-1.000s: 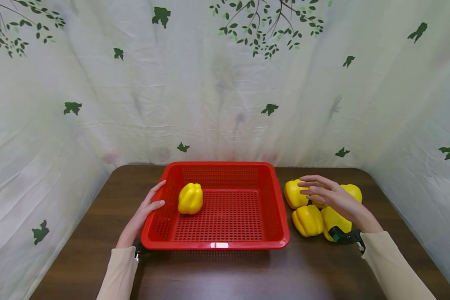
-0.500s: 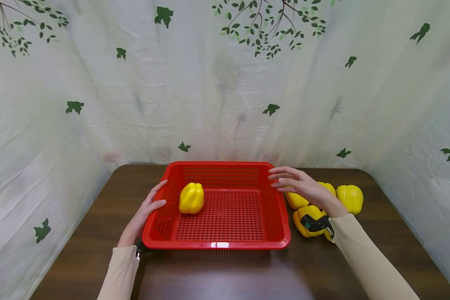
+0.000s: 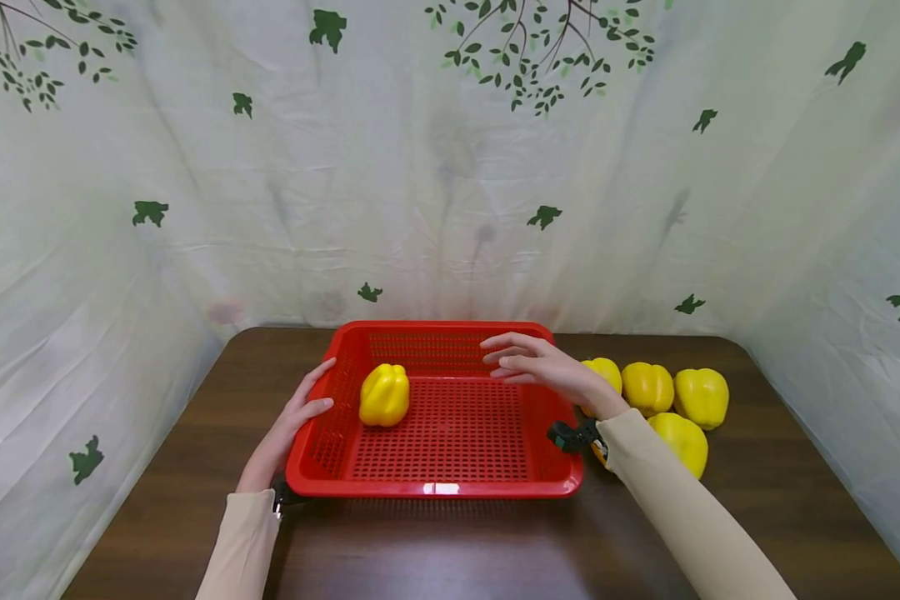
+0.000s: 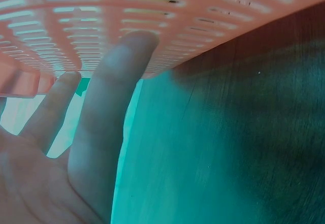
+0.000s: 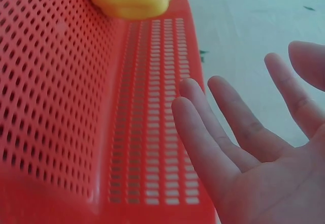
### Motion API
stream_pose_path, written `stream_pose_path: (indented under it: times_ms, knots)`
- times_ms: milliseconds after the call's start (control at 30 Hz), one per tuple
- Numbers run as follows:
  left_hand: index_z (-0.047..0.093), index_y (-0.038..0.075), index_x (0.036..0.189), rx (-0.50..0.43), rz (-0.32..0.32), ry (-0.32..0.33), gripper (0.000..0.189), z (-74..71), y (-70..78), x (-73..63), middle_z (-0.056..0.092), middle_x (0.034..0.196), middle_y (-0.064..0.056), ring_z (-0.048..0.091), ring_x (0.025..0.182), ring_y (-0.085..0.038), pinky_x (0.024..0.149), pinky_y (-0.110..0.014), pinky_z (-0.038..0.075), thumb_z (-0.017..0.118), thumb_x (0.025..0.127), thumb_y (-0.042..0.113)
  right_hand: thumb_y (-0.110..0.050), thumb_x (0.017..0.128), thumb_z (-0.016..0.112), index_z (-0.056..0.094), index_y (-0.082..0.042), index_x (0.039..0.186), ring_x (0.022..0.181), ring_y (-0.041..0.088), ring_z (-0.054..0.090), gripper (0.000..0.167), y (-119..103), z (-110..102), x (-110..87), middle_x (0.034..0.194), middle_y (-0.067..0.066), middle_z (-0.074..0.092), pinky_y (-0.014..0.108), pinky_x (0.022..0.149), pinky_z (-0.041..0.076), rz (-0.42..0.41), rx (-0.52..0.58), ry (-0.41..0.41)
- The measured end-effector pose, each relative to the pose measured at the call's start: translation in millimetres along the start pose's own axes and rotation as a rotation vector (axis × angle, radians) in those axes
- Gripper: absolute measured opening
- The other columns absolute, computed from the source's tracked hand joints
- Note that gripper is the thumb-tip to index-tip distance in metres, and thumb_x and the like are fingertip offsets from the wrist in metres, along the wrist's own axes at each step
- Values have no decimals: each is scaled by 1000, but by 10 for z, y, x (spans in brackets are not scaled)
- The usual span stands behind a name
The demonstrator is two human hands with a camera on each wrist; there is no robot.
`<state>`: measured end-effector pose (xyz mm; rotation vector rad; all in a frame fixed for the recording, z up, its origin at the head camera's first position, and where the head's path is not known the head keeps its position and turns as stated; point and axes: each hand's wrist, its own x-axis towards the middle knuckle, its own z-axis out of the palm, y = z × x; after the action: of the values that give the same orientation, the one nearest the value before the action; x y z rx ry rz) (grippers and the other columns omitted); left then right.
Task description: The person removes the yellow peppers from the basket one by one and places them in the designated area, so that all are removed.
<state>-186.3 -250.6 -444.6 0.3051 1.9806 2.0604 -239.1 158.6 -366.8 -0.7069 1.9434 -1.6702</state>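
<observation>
A red plastic basket (image 3: 438,490) with slotted walls stands on the table. Inside it, toward the left, lies a yellow bell pepper (image 3: 384,395), which the right wrist view also catches at its top. My left hand (image 3: 291,423) rests against the basket's left side, and the left wrist view has its straight fingers (image 4: 109,112) touching the outer wall. Over the basket's right part hovers my right hand (image 3: 543,367), palm bare, fingers (image 5: 203,137) spread and relaxed. To the right of the basket several more yellow bell peppers (image 3: 648,388) lie grouped, partly hidden by my right forearm.
The brown wooden table (image 3: 420,550) extends in front of the basket and to both sides. A pale curtain (image 3: 435,208) with leaf prints hangs right behind the table's far edge and along its sides.
My right hand has moved left from above the loose peppers, across the basket's right rim, to over its inside. My left hand, the basket and the pepper in it keep their places.
</observation>
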Motion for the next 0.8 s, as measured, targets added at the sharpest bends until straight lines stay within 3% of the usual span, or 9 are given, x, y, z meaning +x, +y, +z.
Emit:
stream_pose_path:
  times_ms: [267, 467, 700, 800]
  knots:
    - [13, 29, 153, -1, 6, -1, 62, 8, 3, -3, 19, 150, -18, 38, 122, -44, 89, -46, 50, 45, 100, 20, -10, 97, 51, 48, -4, 135, 109, 30, 59, 39, 34, 240, 291, 135, 17, 49, 48, 97, 45, 34, -36, -19]
    - [13, 29, 153, 5, 9, 4, 63, 7, 3, -7, 19, 149, -18, 39, 122, -43, 88, -45, 50, 45, 100, 20, -12, 97, 52, 47, -7, 136, 119, 37, 52, 40, 58, 383, 480, 140, 18, 44, 51, 97, 43, 75, -41, -55]
    - [13, 29, 153, 4, 4, 7, 63, 5, 3, -7, 19, 149, -17, 41, 121, -41, 88, -45, 50, 45, 100, 21, -19, 96, 55, 46, -9, 138, 112, 34, 57, 45, 81, 558, 696, 139, 18, 46, 53, 98, 42, 120, -45, -71]
    - [13, 29, 153, 4, 4, 2, 63, 2, 7, -5, 19, 149, -18, 41, 121, -40, 88, -45, 51, 45, 100, 20, -20, 96, 55, 43, -7, 140, 115, 39, 53, 47, 84, 619, 780, 141, 21, 42, 53, 98, 41, 117, -39, -90]
